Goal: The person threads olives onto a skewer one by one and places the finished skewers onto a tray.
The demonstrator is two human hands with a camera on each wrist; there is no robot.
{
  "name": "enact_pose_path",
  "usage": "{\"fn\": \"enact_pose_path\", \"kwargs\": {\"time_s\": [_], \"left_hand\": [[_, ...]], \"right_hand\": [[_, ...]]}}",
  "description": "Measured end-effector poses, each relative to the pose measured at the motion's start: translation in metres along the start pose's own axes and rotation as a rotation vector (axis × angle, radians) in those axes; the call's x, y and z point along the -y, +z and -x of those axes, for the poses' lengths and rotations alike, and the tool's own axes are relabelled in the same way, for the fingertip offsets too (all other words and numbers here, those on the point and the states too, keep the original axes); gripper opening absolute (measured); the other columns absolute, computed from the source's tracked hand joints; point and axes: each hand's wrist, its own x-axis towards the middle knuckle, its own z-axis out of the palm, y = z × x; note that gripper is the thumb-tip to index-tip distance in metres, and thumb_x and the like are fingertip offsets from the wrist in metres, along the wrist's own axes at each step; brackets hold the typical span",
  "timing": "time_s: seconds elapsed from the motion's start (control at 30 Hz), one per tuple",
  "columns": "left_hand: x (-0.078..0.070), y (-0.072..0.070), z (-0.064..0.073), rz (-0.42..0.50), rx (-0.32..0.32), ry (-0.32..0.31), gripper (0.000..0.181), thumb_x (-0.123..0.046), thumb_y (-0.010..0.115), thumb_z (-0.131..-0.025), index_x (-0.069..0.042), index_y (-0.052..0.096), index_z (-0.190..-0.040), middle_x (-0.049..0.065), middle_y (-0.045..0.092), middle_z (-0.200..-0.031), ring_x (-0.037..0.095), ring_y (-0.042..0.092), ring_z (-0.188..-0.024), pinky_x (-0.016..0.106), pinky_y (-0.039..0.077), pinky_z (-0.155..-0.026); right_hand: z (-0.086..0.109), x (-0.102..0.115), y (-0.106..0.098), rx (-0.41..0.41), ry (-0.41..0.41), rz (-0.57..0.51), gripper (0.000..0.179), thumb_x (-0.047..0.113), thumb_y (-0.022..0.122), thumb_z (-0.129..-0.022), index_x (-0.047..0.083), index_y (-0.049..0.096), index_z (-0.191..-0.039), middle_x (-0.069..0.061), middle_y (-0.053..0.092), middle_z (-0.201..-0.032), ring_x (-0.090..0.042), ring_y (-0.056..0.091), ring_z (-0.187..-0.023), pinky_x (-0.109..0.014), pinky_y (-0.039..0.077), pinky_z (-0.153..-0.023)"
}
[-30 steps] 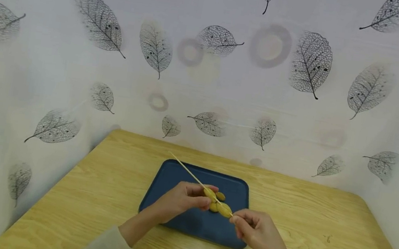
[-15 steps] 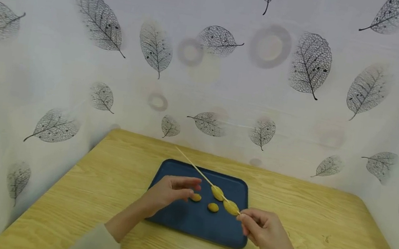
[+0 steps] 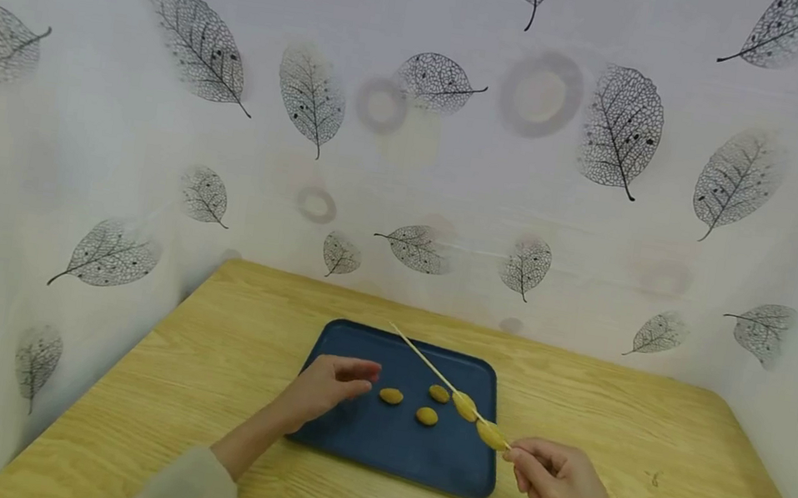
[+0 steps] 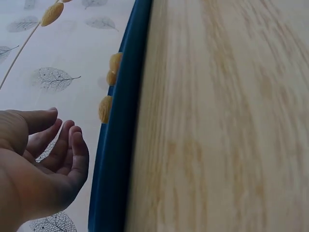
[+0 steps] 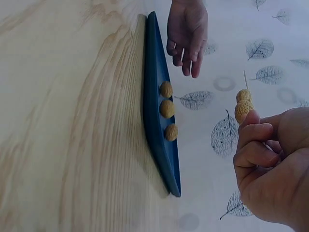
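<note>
My right hand (image 3: 565, 481) pinches the lower end of a thin wooden skewer (image 3: 425, 360) between thumb and forefinger. Threaded near that end are two yellow oval, wrinkled pieces, an upper piece (image 3: 465, 407) and a lower piece (image 3: 492, 436) close to the fingertips. The skewer slants up and left over a blue tray (image 3: 372, 452). Three more such pieces lie loose on the tray: a left piece (image 3: 390, 396), a back piece (image 3: 439, 393) and a front piece (image 3: 427, 416). Just left of them, my left hand (image 3: 328, 387) hovers over the tray, fingers loosely bent, holding nothing.
The tray lies on a light wooden table (image 3: 645, 450). Behind and at both sides hangs a pale cloth (image 3: 410, 166) printed with dark leaves. A light sleeve (image 3: 185, 490) covers the left forearm.
My left hand has let go of the pieces on the skewer and drawn back left. My right hand has carried the skewer right and slightly down, leaving the three loose pieces in plain sight.
</note>
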Motion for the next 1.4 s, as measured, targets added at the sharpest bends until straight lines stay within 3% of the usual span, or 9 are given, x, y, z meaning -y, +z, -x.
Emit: {"fn": "enact_pose_path", "kwargs": {"time_s": [0.17,0.43,0.8,1.0,1.17,1.4], "left_hand": [[0.007,0.007,-0.006,-0.111,-0.012,-0.019,0.042,-0.016,0.07,-0.101,0.001,0.064,-0.138,0.017,0.067,-0.133,0.033,0.064,-0.12,0.04,0.057,-0.092],[0.003,0.015,-0.019,-0.28,-0.03,-0.038,0.04,-0.017,0.076,-0.096,-0.004,0.069,-0.134,0.011,0.07,-0.127,0.03,0.066,-0.113,0.041,0.058,-0.089],[0.004,0.025,-0.028,-0.398,-0.01,-0.076,0.038,-0.017,0.082,-0.091,-0.003,0.074,-0.126,0.008,0.074,-0.118,0.021,0.067,-0.099,0.038,0.057,-0.082],[0.005,0.027,-0.031,-0.451,-0.018,-0.083,0.036,-0.019,0.083,-0.09,-0.004,0.076,-0.122,0.006,0.075,-0.112,0.023,0.069,-0.099,0.04,0.058,-0.084],[0.005,0.029,-0.033,-0.488,-0.022,-0.108,0.034,-0.021,0.083,-0.09,-0.008,0.077,-0.121,0.005,0.075,-0.112,0.024,0.069,-0.103,0.043,0.057,-0.088],[0.003,0.033,-0.031,-0.545,-0.043,-0.108,0.026,-0.021,0.08,-0.093,-0.012,0.08,-0.117,0.002,0.076,-0.11,0.023,0.07,-0.1,0.041,0.058,-0.083]], "right_hand": [[0.01,-0.011,-0.011,-0.009,0.032,0.013,0.027,0.012,0.055,-0.109,-0.012,0.067,-0.105,-0.001,0.054,-0.068,-0.008,0.039,-0.048,-0.029,0.035,-0.038],[0.024,-0.022,-0.025,-0.011,0.074,0.014,0.027,0.01,0.052,-0.11,-0.01,0.066,-0.1,-0.003,0.053,-0.066,-0.016,0.036,-0.046,-0.034,0.033,-0.037],[0.035,-0.024,-0.03,-0.036,0.163,0.056,0.029,0.016,0.052,-0.11,-0.009,0.066,-0.101,0.001,0.051,-0.065,-0.009,0.037,-0.047,-0.031,0.036,-0.039],[0.036,-0.028,-0.032,-0.023,0.157,0.023,0.028,0.01,0.049,-0.111,-0.013,0.066,-0.109,0.002,0.055,-0.07,-0.007,0.039,-0.049,-0.034,0.035,-0.04],[0.036,-0.029,-0.032,-0.026,0.163,0.027,0.028,0.01,0.05,-0.111,-0.012,0.066,-0.107,0.002,0.054,-0.069,-0.007,0.039,-0.049,-0.034,0.035,-0.04],[0.035,-0.03,-0.032,-0.029,0.146,0.022,0.028,0.01,0.049,-0.111,-0.012,0.066,-0.106,0.002,0.054,-0.069,-0.009,0.039,-0.048,-0.036,0.034,-0.039]]}}
